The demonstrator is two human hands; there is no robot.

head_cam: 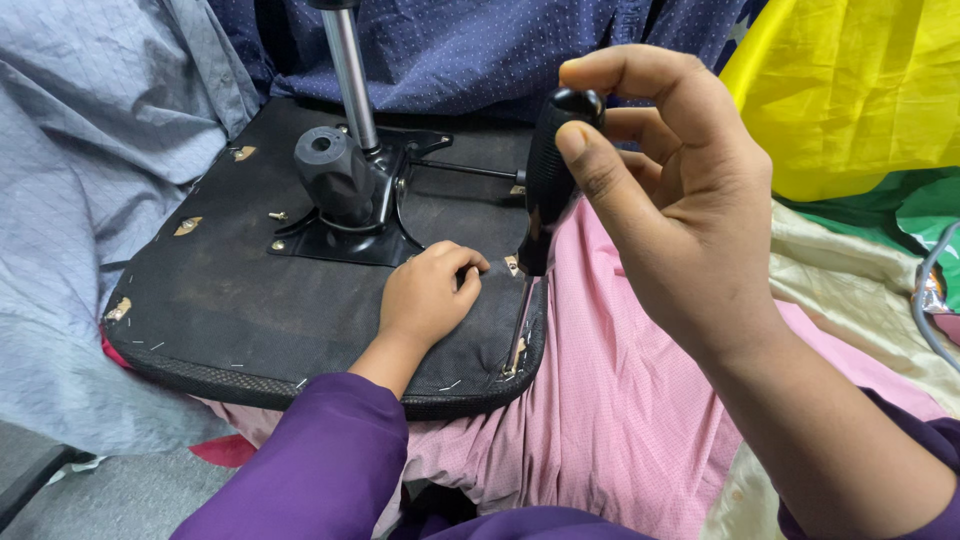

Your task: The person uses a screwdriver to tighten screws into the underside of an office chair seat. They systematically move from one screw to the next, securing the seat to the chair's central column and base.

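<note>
Screwdriver [540,200] upright, black handle at top, shaft running down to tip at near right corner of upturned chair seat [230,300]. Right hand [670,200] grip pinches handle top, thumb in front, index curled over cap. Left hand [430,295] fisted, pressed on seat underside just left of shaft. Black mounting plate [345,190] with metal column [350,75] behind. Pink cloth [600,400] beneath.

I see matt black fabric on the seat base [250,300], a shiny metal post [350,75], and a glossy black plastic screwdriver handle [548,170].
</note>
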